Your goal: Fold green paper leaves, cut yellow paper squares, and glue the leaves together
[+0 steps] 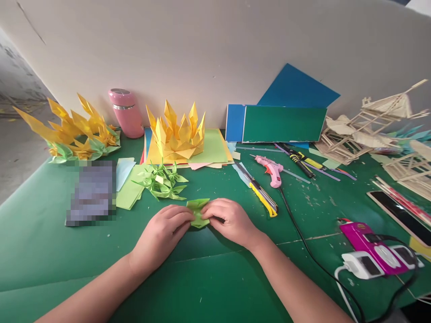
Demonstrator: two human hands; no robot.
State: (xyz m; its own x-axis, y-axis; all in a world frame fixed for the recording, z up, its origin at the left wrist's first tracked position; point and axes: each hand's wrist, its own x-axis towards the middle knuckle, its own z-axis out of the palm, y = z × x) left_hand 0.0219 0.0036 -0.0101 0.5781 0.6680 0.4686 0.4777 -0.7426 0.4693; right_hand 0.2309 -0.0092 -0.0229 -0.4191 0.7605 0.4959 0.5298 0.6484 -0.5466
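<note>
Between my two hands is a small piece of folded green paper (198, 212), held just above or on the green table. My left hand (164, 231) pinches its left edge, with the fingers pressed together. On the opposite edge, my right hand (230, 220) grips with thumb and fingers. Just beyond lies a cluster of green folded paper flowers (161, 180). Left of that cluster are loose green paper sheets (129, 195). A yellow folded paper crown-like piece (178, 139) stands farther back on a stack of coloured sheets (217, 148).
To the right lie a yellow utility knife (259, 193), a pink glue gun (271, 169) with a black cord, and pliers (299, 161). A magenta power strip (373, 249) and phone (400, 213) are farther right. Wooden stick models (357, 134) and a pink flask (127, 114) stand behind.
</note>
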